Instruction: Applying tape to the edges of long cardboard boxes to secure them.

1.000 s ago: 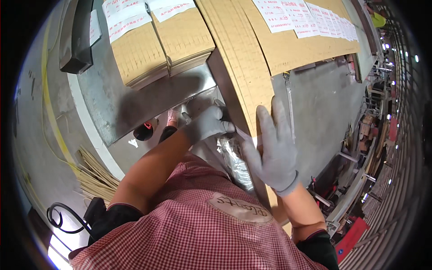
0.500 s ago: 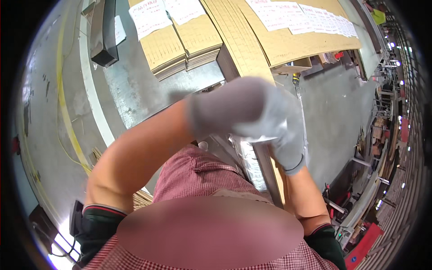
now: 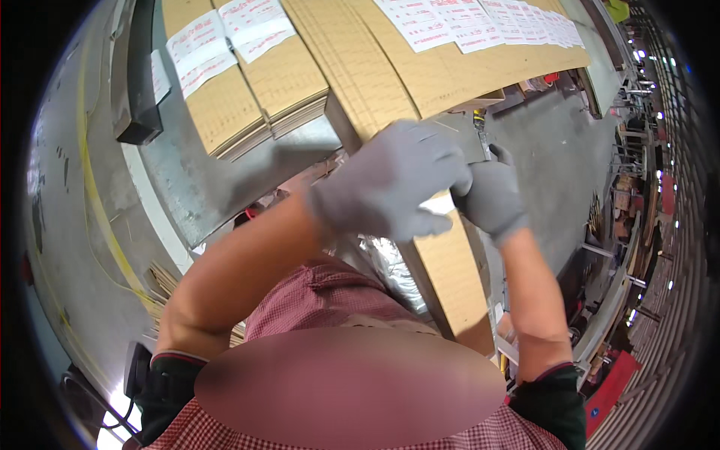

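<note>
My left hand (image 3: pixel 397 184), in a grey glove, reaches over a long narrow tan cardboard piece (image 3: pixel 452 281) in front of me. Its thumb stands apart from its fingers, and the fingertips meet my right hand (image 3: pixel 493 196). The right hand, gloved alike, is curled at the right side of the cardboard with one finger sticking up; whatever it grips is hidden. A small white piece (image 3: pixel 441 202), perhaps paper, shows between the two hands. Crumpled shiny film (image 3: pixel 388 264) lies beside the cardboard's left edge.
Stacked cardboard sheets (image 3: pixel 225 112) with printed white papers (image 3: pixel 259 30) lie at the upper left. A wide cardboard sheet (image 3: pixel 480 75) bears more papers (image 3: pixel 420 22). A dark metal beam (image 3: pixel 135 90) is at far left, and racks with clutter (image 3: pixel 630 202) line the right.
My hands have moved apart slightly, the right one moving up. More of the narrow cardboard shows below them. The whole view has shifted, with the stacks now further left.
</note>
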A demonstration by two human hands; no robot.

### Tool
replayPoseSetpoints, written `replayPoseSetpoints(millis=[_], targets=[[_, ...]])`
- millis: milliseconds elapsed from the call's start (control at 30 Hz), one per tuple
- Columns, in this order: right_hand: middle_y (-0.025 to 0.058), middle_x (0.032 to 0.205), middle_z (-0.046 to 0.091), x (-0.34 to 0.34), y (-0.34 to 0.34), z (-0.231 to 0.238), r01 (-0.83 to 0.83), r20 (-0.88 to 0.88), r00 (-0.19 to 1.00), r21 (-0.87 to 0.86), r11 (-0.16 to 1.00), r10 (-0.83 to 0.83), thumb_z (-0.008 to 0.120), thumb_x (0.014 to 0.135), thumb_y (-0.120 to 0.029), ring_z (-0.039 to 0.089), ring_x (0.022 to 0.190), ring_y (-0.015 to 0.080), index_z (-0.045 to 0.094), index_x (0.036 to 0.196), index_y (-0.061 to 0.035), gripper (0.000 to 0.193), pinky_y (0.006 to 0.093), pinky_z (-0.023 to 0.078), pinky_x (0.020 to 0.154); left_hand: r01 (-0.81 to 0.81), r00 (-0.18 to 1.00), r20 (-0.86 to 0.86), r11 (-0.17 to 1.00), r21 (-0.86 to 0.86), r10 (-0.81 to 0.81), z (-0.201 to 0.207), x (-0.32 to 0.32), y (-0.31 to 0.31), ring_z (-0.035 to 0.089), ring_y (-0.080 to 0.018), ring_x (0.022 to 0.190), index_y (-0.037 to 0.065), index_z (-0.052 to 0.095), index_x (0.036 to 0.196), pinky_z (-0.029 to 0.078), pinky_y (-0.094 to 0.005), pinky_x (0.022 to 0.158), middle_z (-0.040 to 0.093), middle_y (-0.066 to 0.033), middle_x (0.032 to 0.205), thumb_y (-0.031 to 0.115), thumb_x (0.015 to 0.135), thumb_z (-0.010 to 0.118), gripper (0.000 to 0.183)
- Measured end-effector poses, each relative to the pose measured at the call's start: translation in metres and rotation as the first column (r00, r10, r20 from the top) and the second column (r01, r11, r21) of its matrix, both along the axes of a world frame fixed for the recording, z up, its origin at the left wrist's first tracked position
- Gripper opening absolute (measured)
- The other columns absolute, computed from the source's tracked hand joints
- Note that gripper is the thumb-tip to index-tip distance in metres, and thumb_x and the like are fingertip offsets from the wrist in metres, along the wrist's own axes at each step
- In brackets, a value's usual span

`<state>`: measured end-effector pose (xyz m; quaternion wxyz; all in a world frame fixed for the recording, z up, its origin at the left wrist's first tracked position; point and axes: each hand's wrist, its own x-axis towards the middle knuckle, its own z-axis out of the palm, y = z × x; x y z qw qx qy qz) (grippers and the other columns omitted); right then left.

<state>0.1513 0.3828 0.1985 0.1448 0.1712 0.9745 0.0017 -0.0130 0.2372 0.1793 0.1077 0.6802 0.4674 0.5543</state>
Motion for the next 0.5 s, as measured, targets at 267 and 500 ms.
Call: replayPoseSetpoints(millis=[267, 500], targets=[[0.0010, 0.094, 0.063, 0.043, -0.006, 0.002, 0.140, 0.054, 0.788, -0.986, 0.093, -0.613, 0.056, 0.095, -0.021, 0.055, 0.085, 0.0091, 0.062, 0.101, 0.0013, 0.024, 0.0247, 0.044, 0.074, -0.167, 0.980, -0.179, 0.845, -0.508, 0.086, -0.044, 0.053, -0.069, 0.060, -0.0272, 0.070, 0.006, 0.066, 0.094, 0.051, -0.0375, 0.066, 0.061, -0.0105, 0.077, 0.011, 0.077, 0.057, 0.019], [0.0024, 0.105, 0.061, 0.057, -0.035, -0.019, 0.062, 0.073, 0.649, -0.997, -0.043, -0.757, 0.055, 0.098, -0.026, 0.054, 0.094, 0.0087, 0.059, 0.111, -0.0018, 0.027, 0.0263, 0.043, 0.084, 0.220, 0.936, 0.340, 0.604, -0.766, 0.091, -0.045, 0.075, -0.065, 0.066, -0.0365, 0.076, -0.003, 0.068, 0.092, 0.051, -0.0415, 0.074, 0.067, -0.0226, 0.080, 0.049, 0.097, 0.048, 0.056]])
